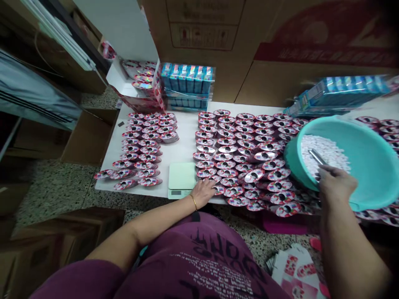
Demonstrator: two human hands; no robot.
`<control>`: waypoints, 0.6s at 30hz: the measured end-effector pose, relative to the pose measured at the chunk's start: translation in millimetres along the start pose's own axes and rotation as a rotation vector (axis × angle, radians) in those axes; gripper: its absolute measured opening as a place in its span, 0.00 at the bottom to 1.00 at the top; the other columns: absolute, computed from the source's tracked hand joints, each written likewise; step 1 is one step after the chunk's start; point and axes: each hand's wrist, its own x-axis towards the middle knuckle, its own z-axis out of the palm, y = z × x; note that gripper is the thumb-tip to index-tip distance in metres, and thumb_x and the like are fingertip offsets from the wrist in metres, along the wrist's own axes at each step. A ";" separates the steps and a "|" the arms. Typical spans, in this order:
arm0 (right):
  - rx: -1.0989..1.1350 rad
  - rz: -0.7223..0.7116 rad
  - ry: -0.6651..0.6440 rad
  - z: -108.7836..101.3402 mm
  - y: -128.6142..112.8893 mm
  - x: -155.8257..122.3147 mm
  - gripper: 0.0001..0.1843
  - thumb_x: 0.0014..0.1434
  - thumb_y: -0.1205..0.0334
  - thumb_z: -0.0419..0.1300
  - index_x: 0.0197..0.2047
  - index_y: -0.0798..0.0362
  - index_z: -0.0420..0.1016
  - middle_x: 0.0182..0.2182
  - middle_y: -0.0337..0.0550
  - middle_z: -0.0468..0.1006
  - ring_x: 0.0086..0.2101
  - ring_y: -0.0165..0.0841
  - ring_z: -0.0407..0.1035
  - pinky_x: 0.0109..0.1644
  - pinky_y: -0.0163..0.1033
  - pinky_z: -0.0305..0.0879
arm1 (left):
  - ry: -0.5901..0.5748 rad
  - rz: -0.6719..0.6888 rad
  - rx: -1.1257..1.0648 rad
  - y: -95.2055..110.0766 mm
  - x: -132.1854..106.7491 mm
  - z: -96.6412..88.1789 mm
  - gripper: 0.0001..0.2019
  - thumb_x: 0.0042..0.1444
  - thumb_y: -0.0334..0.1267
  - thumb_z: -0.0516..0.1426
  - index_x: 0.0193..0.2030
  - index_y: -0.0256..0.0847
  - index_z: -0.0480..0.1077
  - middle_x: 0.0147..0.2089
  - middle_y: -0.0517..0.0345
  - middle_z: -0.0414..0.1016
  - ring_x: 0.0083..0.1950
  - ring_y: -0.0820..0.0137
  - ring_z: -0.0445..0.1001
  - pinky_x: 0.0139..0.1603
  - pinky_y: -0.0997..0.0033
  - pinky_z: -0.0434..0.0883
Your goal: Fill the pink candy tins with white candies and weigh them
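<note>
My right hand [337, 185] is closed around the handle of a metal scoop [317, 157] inside a large turquoise basin [370, 162]. Small white pellets [327, 151] are heaped against the basin's left side, and the scoop's far end lies over them. My left hand [204, 192] rests with fingers extended on the front packs, just right of a pale green scale [182, 176]. Many red and white oval-topped packs [233, 191], each with a dark round hole in the top, stand in rows between the scale and the basin. The scale's plate is bare.
Another group of packs [149, 158] stands left of the scale. Behind are blue wrapped boxes [188, 79], a second blue stack [338, 95] and a display box [140, 89]. Large cartons [202, 25] wall the back. Printed sheets [296, 270] lie below the table's front edge.
</note>
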 end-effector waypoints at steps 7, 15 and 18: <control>-0.014 0.001 0.004 -2.9 -13.8 -7.9 0.17 0.41 0.70 0.58 0.37 0.61 0.78 0.16 0.41 0.66 0.16 0.27 0.59 0.21 0.35 0.55 | 0.101 -0.135 -0.093 -42.1 -52.7 -50.9 0.08 0.55 0.34 0.51 0.40 0.42 0.69 0.52 0.54 0.64 0.46 0.65 0.60 0.42 0.65 0.62; -0.084 0.114 0.033 1.3 -10.5 -2.3 0.18 0.40 0.71 0.58 0.38 0.60 0.79 0.16 0.46 0.68 0.15 0.28 0.58 0.20 0.38 0.53 | 0.062 -0.290 -0.073 -100.1 -77.5 -28.7 0.08 0.54 0.33 0.52 0.39 0.42 0.70 0.50 0.53 0.67 0.46 0.63 0.63 0.43 0.63 0.63; -0.099 0.110 0.028 0.8 -10.8 -2.5 0.20 0.39 0.72 0.58 0.39 0.60 0.78 0.20 0.53 0.72 0.14 0.26 0.56 0.20 0.39 0.51 | 0.087 -0.280 -0.119 -102.5 -83.2 -24.1 0.11 0.52 0.34 0.54 0.44 0.44 0.68 0.53 0.53 0.65 0.49 0.62 0.64 0.45 0.61 0.63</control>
